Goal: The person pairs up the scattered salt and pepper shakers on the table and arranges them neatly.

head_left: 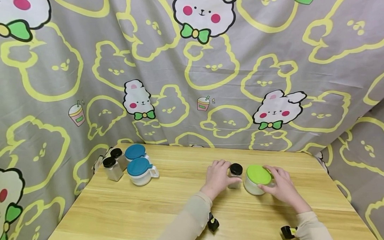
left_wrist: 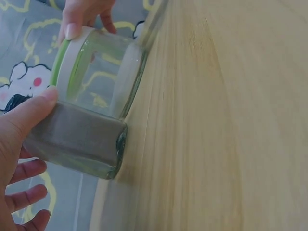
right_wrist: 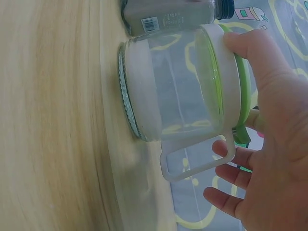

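In the head view my left hand point(head_left: 215, 178) holds a square glass spice jar point(head_left: 236, 169) with a black cap, thumb on the near side. The left wrist view shows grey-brown powder inside this jar point(left_wrist: 79, 137), with three fingers spread away from it. To its right, my right hand point(head_left: 282, 187) grips a round glass seasoning jar point(head_left: 258, 175) by its green lid. White contents line the bottom of that jar point(right_wrist: 178, 86) in the right wrist view. Its pale loop handle point(right_wrist: 197, 166) faces my fingers. The two jars stand side by side, close together.
At the table's back left stand two blue-lidded seasoning jars point(head_left: 139, 167) and two black-capped spice jars point(head_left: 113, 168). A patterned curtain point(head_left: 171, 71) hangs behind the wooden table point(head_left: 125, 214). Black wrist straps point(head_left: 213, 222) show at both sleeves.
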A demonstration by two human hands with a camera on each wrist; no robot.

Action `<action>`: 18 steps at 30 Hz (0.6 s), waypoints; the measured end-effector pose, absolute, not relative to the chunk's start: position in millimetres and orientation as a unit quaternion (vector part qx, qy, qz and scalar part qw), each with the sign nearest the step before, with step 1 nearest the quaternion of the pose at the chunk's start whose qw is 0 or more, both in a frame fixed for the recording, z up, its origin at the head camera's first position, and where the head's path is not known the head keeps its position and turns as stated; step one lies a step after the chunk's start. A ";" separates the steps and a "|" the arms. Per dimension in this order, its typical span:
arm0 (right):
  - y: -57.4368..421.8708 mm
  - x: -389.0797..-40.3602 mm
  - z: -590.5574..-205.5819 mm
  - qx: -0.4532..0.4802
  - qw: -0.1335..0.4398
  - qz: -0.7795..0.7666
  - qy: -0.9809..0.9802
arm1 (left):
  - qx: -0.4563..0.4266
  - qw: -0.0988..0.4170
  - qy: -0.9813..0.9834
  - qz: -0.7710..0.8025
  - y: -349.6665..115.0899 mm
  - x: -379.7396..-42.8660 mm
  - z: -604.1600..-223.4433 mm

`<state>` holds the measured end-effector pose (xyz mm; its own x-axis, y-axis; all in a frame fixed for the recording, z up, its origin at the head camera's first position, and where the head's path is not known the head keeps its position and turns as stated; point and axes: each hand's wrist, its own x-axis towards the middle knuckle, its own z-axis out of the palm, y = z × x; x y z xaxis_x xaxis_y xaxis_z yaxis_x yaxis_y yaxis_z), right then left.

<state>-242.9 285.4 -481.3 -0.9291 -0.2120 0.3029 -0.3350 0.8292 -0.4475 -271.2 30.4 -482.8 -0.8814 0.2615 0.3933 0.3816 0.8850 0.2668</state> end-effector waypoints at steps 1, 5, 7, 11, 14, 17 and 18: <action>285.7 -242.7 -480.9 0.144 0.121 0.254 -0.949 | -0.170 0.177 -0.954 -0.172 31.5 -271.4 -483.0; 286.8 -242.1 -479.6 0.144 0.117 0.255 -0.949 | -0.171 0.182 -0.953 -0.171 35.8 -272.6 -483.5; 287.6 -242.1 -479.0 0.145 0.113 0.259 -0.948 | -0.170 0.182 -0.953 -0.172 37.7 -273.1 -483.4; 290.5 -241.8 -478.8 0.148 0.115 0.262 -0.947 | -0.170 0.174 -0.954 -0.173 41.9 -273.5 -482.8; 293.1 -241.9 -478.5 0.150 0.117 0.264 -0.946 | -0.171 0.169 -0.955 -0.171 45.4 -274.3 -482.5; 294.9 -241.8 -477.7 0.150 0.114 0.265 -0.946 | -0.173 0.166 -0.956 -0.169 49.2 -275.1 -482.5; 295.3 -241.7 -477.5 0.150 0.114 0.265 -0.946 | -0.174 0.166 -0.956 -0.168 50.4 -275.2 -482.4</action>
